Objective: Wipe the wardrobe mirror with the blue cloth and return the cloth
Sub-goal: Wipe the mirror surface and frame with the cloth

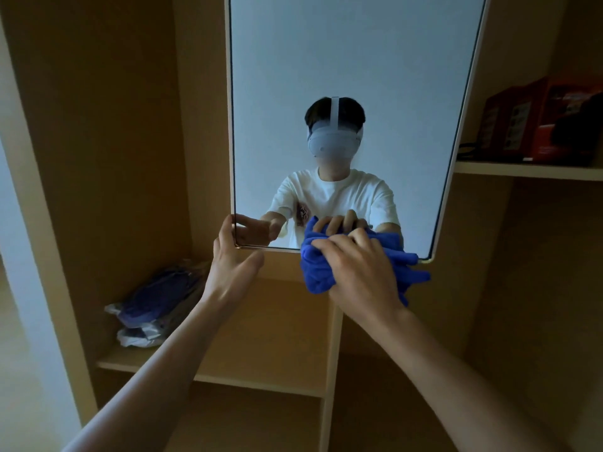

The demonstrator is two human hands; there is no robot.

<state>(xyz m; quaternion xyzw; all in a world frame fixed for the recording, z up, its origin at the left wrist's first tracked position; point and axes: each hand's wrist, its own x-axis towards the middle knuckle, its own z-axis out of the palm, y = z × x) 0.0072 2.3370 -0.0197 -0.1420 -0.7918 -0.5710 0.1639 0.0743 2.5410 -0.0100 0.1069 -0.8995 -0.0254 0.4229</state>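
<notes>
The wardrobe mirror point(352, 60) is a tall panel with a thin frame, hanging in front of wooden shelves. My right hand point(359, 272) presses a bunched blue cloth point(316, 272) against the mirror's lower edge, right of centre. My left hand point(231, 265) grips the mirror's lower left corner, fingers wrapped around the frame edge. The glass reflects a person in a white T-shirt with a headset, plus both hands and the cloth.
A wooden shelf point(228, 376) at lower left carries plastic-wrapped dark items point(156, 298). An upper right shelf point(528, 171) holds red boxes point(528, 125). A vertical wooden divider point(332, 370) runs below the mirror.
</notes>
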